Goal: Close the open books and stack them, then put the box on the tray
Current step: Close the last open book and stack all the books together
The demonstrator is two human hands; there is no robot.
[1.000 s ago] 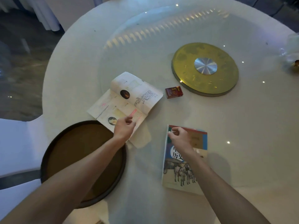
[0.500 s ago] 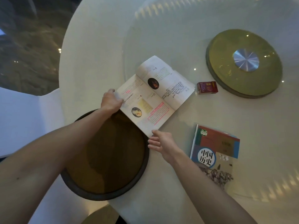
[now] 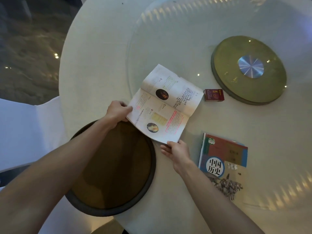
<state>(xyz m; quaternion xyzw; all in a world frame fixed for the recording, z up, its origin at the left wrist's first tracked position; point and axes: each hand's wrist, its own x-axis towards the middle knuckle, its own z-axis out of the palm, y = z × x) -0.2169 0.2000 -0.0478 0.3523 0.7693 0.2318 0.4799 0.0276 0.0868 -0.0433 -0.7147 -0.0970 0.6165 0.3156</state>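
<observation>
The print on the open white-paged book (image 3: 164,105) is too blurred to read; its near corner overhangs the round dark brown tray (image 3: 111,168) at the white round table's (image 3: 101,48) near-left edge. The left hand (image 3: 117,112) pinches the book's left edge; the right hand (image 3: 175,152), fingers loosely spread, grips its near corner. The small red box (image 3: 213,95) lies just beside the book's far-right corner, and the closed blue-and-red history book (image 3: 222,164) lies flat near the right forearm.

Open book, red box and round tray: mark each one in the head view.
open book (image 3: 166,105): head view, on the pages by the centre fold.
red box (image 3: 213,95): head view, middle of its top face.
tray (image 3: 152,168): head view, on its dark right rim.
</observation>
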